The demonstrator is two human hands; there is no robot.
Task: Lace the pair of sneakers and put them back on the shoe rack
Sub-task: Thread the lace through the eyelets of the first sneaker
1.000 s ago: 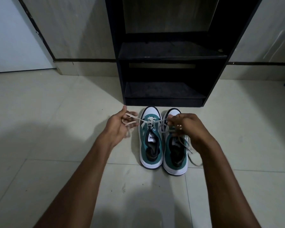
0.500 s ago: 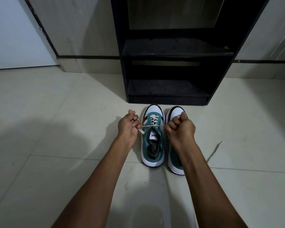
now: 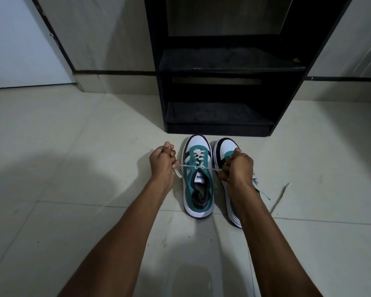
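Observation:
Two teal, white and black sneakers stand side by side on the floor, toes toward the black shoe rack [image 3: 221, 67]. The left sneaker [image 3: 198, 179] has a white lace [image 3: 198, 156] crossed up its front. Its two ends stretch flat sideways across the tongue. My left hand [image 3: 162, 162] is fisted on the left end, just left of the shoe. My right hand [image 3: 236, 166] grips the right end and covers much of the right sneaker [image 3: 225, 153]. A loose lace [image 3: 280, 197] trails from the right sneaker over the tiles.
The rack has two bare dark shelves, the lower shelf [image 3: 217, 115] right behind the toes. Pale floor tiles [image 3: 73, 146] spread all around. A wall with a dark strip runs behind, and a white door [image 3: 15, 39] stands at the far left.
Both hands pulled apart and drew the left sneaker's lace taut across the tongue. The view moved a little closer to the rack.

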